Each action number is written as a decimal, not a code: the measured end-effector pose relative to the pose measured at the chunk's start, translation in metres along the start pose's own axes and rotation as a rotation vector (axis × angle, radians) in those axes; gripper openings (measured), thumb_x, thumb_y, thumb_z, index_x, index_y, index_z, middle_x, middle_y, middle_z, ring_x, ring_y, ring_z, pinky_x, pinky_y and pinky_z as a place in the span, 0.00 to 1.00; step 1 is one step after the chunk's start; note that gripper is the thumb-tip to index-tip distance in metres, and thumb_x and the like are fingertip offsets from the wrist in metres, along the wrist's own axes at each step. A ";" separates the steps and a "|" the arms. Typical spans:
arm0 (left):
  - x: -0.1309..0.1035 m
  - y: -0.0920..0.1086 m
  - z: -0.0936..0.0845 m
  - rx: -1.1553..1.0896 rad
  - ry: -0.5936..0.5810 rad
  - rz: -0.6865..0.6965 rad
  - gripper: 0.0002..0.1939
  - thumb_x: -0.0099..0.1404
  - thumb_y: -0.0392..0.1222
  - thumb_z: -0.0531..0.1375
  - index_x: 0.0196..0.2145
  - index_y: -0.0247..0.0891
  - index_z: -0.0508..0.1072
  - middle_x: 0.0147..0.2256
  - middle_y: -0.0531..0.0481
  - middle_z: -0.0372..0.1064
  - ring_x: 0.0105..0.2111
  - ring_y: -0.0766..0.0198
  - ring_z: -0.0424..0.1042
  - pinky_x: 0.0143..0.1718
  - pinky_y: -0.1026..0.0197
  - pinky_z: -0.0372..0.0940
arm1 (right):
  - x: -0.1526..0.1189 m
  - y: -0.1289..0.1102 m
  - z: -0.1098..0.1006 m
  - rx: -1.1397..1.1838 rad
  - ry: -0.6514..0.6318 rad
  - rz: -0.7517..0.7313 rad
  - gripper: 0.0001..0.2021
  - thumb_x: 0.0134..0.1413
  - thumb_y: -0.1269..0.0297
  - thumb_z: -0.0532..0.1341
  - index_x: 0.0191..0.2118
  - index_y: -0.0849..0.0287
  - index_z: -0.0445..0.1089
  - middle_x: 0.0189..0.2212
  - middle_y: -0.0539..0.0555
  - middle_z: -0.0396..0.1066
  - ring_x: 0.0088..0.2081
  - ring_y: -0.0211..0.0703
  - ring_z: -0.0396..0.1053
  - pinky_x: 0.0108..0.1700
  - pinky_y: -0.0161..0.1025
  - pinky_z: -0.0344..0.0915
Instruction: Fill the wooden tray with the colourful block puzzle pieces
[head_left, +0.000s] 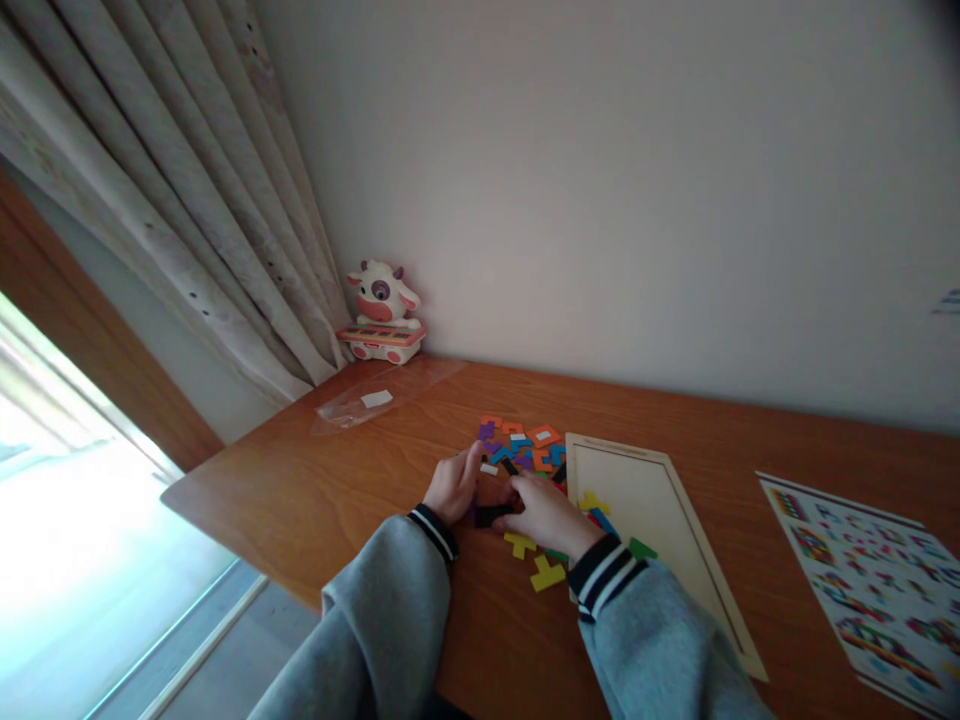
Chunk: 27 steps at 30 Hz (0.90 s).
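My left hand [452, 484] rests on its edge at the left side of a pile of puzzle pieces, fingers stretched out together and holding nothing I can see. Opposite it, my right hand [551, 512] has its thumb and fingers closed at the right end of a black puzzle piece [489, 516] lying low between the hands. Behind the hands spread several flat pieces, among them an orange one [544, 436], a purple one [487, 430] and blue ones. Two yellow pieces [547, 573] lie below my right wrist. My right hand hides part of the pile.
A shallow wooden tray [616, 447] lies right of the pile, with yellow [592, 503], blue and green [642, 549] pieces at its left side. Farther right is a printed pattern sheet [862, 590]. A clear plastic bag [345, 411] and a cow toy [382, 312] are at the back left.
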<state>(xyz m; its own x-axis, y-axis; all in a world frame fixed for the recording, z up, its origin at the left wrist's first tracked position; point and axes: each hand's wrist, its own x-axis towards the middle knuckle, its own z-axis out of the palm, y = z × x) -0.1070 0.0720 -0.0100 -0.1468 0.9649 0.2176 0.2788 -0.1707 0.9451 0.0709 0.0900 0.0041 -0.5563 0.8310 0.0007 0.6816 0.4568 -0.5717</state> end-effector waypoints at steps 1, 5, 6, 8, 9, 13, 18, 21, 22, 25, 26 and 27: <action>0.005 -0.002 0.000 -0.081 0.062 -0.053 0.29 0.67 0.64 0.52 0.18 0.39 0.61 0.15 0.56 0.56 0.17 0.69 0.56 0.22 0.64 0.55 | 0.001 0.000 0.000 0.003 -0.007 0.006 0.12 0.42 0.63 0.72 0.35 0.59 0.75 0.36 0.55 0.75 0.38 0.46 0.73 0.37 0.35 0.64; 0.021 -0.005 -0.004 -0.454 0.255 -0.256 0.28 0.67 0.66 0.49 0.22 0.40 0.55 0.15 0.59 0.51 0.13 0.72 0.52 0.14 0.69 0.48 | 0.002 -0.003 -0.001 0.003 -0.032 0.017 0.10 0.46 0.66 0.70 0.37 0.58 0.75 0.32 0.52 0.77 0.34 0.43 0.74 0.34 0.33 0.63; 0.023 -0.004 -0.005 -0.546 0.281 -0.303 0.27 0.68 0.65 0.49 0.23 0.40 0.56 0.16 0.59 0.53 0.13 0.73 0.54 0.14 0.70 0.49 | 0.002 -0.004 -0.001 -0.003 -0.038 0.014 0.09 0.47 0.67 0.69 0.37 0.57 0.75 0.31 0.52 0.77 0.34 0.42 0.74 0.33 0.33 0.63; 0.026 -0.001 -0.009 -0.714 0.300 -0.403 0.23 0.70 0.59 0.51 0.26 0.38 0.59 0.19 0.56 0.59 0.16 0.73 0.61 0.16 0.72 0.56 | 0.001 -0.007 -0.004 -0.024 -0.042 0.003 0.06 0.49 0.68 0.68 0.35 0.57 0.75 0.31 0.51 0.77 0.33 0.42 0.74 0.33 0.33 0.63; 0.027 0.001 -0.011 -0.788 0.293 -0.453 0.21 0.71 0.55 0.51 0.27 0.37 0.61 0.21 0.54 0.62 0.18 0.71 0.65 0.18 0.71 0.60 | 0.001 -0.008 -0.005 -0.040 -0.037 -0.004 0.05 0.49 0.68 0.68 0.35 0.57 0.75 0.31 0.52 0.77 0.34 0.43 0.74 0.34 0.34 0.63; 0.025 0.008 -0.015 -1.017 0.249 -0.588 0.16 0.74 0.43 0.47 0.31 0.33 0.65 0.26 0.47 0.67 0.25 0.66 0.73 0.25 0.65 0.71 | -0.001 -0.014 -0.007 -0.116 -0.007 -0.045 0.04 0.50 0.70 0.67 0.35 0.58 0.76 0.36 0.57 0.76 0.39 0.48 0.74 0.40 0.39 0.63; 0.023 0.013 -0.016 -1.160 0.204 -0.625 0.15 0.74 0.40 0.47 0.30 0.34 0.64 0.26 0.49 0.65 0.23 0.70 0.70 0.21 0.71 0.68 | -0.001 -0.019 -0.004 -0.135 -0.009 -0.103 0.07 0.51 0.70 0.67 0.38 0.58 0.76 0.34 0.55 0.77 0.38 0.46 0.74 0.40 0.38 0.64; 0.023 0.015 -0.017 -1.176 0.210 -0.598 0.15 0.73 0.41 0.49 0.28 0.35 0.62 0.24 0.53 0.61 0.18 0.75 0.63 0.12 0.78 0.54 | -0.009 -0.018 -0.008 -0.126 0.031 -0.145 0.05 0.51 0.71 0.67 0.36 0.57 0.76 0.35 0.54 0.76 0.39 0.46 0.74 0.42 0.37 0.64; 0.022 0.016 -0.016 -1.171 0.219 -0.581 0.15 0.73 0.42 0.50 0.28 0.35 0.61 0.23 0.53 0.60 0.17 0.76 0.62 0.11 0.79 0.50 | -0.013 -0.016 -0.012 -0.121 0.056 -0.158 0.04 0.51 0.70 0.66 0.35 0.56 0.76 0.36 0.54 0.76 0.40 0.46 0.73 0.43 0.38 0.64; 0.020 0.021 -0.010 -1.141 0.230 -0.523 0.15 0.72 0.43 0.51 0.27 0.36 0.59 0.23 0.54 0.60 0.18 0.76 0.62 0.11 0.79 0.49 | -0.032 0.002 -0.030 -0.084 0.157 -0.160 0.04 0.56 0.68 0.63 0.37 0.55 0.75 0.38 0.53 0.76 0.41 0.44 0.73 0.44 0.38 0.64; 0.019 0.024 -0.006 -1.129 0.221 -0.506 0.15 0.72 0.43 0.51 0.27 0.37 0.59 0.23 0.55 0.60 0.17 0.76 0.61 0.12 0.78 0.49 | -0.039 0.011 -0.038 -0.069 0.199 -0.143 0.05 0.58 0.67 0.61 0.38 0.55 0.74 0.38 0.53 0.75 0.40 0.44 0.73 0.43 0.38 0.65; 0.018 0.027 -0.001 -1.117 0.206 -0.491 0.15 0.71 0.43 0.52 0.27 0.37 0.60 0.22 0.56 0.59 0.16 0.76 0.60 0.11 0.78 0.49 | -0.046 0.023 -0.046 -0.058 0.249 -0.119 0.06 0.60 0.66 0.59 0.40 0.56 0.74 0.38 0.54 0.75 0.39 0.44 0.73 0.42 0.39 0.66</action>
<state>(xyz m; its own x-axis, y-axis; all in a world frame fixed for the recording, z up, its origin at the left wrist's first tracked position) -0.1029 0.0849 0.0191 -0.1820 0.9427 -0.2797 -0.7957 0.0259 0.6051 0.1339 0.0771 0.0287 -0.5051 0.8195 0.2707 0.6486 0.5673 -0.5074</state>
